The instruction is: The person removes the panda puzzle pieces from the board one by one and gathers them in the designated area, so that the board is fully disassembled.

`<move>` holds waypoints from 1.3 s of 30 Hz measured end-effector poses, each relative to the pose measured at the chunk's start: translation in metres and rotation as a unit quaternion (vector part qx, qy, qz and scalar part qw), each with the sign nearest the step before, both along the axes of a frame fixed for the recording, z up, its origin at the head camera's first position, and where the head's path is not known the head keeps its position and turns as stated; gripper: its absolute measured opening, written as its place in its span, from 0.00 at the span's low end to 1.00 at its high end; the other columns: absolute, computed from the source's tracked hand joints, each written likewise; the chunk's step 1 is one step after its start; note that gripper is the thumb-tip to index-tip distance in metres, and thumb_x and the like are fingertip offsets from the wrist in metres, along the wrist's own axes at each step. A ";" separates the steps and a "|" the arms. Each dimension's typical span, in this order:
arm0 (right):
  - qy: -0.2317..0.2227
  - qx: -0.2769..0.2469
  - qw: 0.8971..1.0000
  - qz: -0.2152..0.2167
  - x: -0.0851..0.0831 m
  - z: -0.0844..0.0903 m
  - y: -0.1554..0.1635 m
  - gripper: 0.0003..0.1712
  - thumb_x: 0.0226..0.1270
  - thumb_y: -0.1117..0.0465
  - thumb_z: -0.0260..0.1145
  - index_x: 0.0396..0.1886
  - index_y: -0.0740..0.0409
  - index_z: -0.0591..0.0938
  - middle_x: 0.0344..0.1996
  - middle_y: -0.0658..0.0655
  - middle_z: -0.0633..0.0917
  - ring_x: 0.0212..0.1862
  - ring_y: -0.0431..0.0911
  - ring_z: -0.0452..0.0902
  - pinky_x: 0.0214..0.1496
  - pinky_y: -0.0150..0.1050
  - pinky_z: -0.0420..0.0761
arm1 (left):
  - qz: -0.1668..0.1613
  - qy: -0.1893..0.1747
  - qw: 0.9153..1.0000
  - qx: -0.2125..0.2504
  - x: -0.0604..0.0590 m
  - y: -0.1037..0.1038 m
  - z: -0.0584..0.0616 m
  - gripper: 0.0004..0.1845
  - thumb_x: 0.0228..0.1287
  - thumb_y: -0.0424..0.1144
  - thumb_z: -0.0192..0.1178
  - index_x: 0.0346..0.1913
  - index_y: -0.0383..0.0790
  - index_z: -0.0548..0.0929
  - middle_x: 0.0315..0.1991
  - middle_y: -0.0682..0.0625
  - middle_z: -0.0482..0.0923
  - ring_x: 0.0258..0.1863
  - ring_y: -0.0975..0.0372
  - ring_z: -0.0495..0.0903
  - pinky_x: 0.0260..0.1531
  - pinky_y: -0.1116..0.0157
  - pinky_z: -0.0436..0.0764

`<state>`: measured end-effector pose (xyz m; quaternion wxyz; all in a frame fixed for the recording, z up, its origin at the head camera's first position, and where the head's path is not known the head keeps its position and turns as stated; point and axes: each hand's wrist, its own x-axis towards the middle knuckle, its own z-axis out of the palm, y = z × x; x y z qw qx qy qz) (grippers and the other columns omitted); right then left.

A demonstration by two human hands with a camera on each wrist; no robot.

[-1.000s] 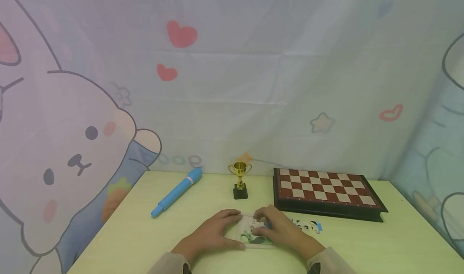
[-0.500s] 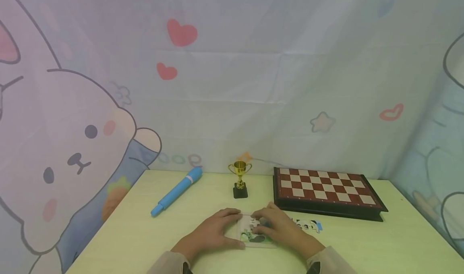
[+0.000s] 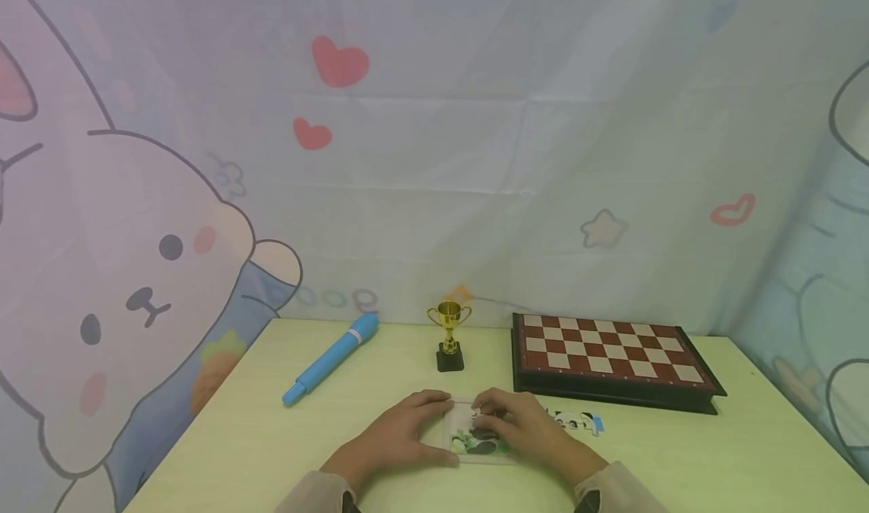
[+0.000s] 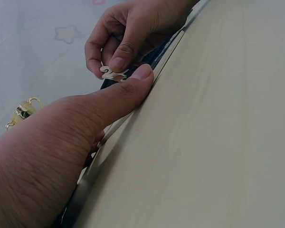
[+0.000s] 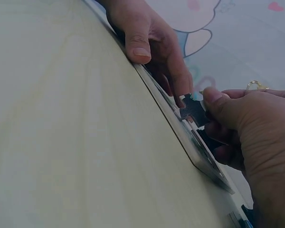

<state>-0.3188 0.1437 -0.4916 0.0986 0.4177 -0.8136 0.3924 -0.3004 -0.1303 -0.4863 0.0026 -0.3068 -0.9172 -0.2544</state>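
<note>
A flat, pale-edged jigsaw piece (image 5: pixel 194 110), probably light and stiff, is edge-pinched by the right grip (image 3: pixel 532 428); the left grip (image 3: pixel 402 436) is spread.

In the head view, the desk (image 3: pixel 400 373) is being lit softly and evenly, while the backdrop (image 3: pixel 434 219) is being tinted lilac on the left, greener on the right. Small glints are being thrown back by the gold trophy (image 3: pixel 449 314). Over in both wrist views, everything is being rendered dimmer and greyer, a soft shadow being cast beside the left hand (image 4: pixel 78 126).
</note>
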 end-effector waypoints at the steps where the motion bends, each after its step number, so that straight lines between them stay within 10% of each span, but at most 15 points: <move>1: -0.004 -0.005 1.000 0.001 0.000 0.000 0.000 0.11 0.69 0.56 0.68 0.48 0.52 0.83 0.37 0.42 0.89 0.39 0.35 0.85 0.44 0.36 0.86 | 0.000 -0.001 1.000 0.000 0.000 0.000 0.000 0.49 0.50 0.78 0.61 0.73 0.55 0.72 0.73 0.64 0.63 0.72 0.60 0.63 0.69 0.49 0.67; 23: 0.013 -0.035 0.998 -0.051 0.009 0.002 0.012 0.13 0.68 0.52 0.69 0.50 0.49 0.85 0.36 0.40 0.87 0.39 0.34 0.82 0.44 0.39 0.84 | -0.004 -0.012 1.000 -0.001 -0.003 0.001 -0.004 0.50 0.50 0.79 0.60 0.73 0.55 0.71 0.74 0.62 0.63 0.73 0.58 0.63 0.67 0.48 0.69; 39: -0.040 -0.030 0.989 -0.139 0.033 0.002 0.088 0.13 0.69 0.56 0.70 0.52 0.47 0.84 0.34 0.37 0.86 0.34 0.37 0.81 0.34 0.33 0.82 | -0.005 -0.012 1.000 -0.005 -0.002 -0.001 -0.001 0.51 0.50 0.79 0.60 0.74 0.55 0.70 0.74 0.62 0.62 0.73 0.58 0.62 0.69 0.49 0.67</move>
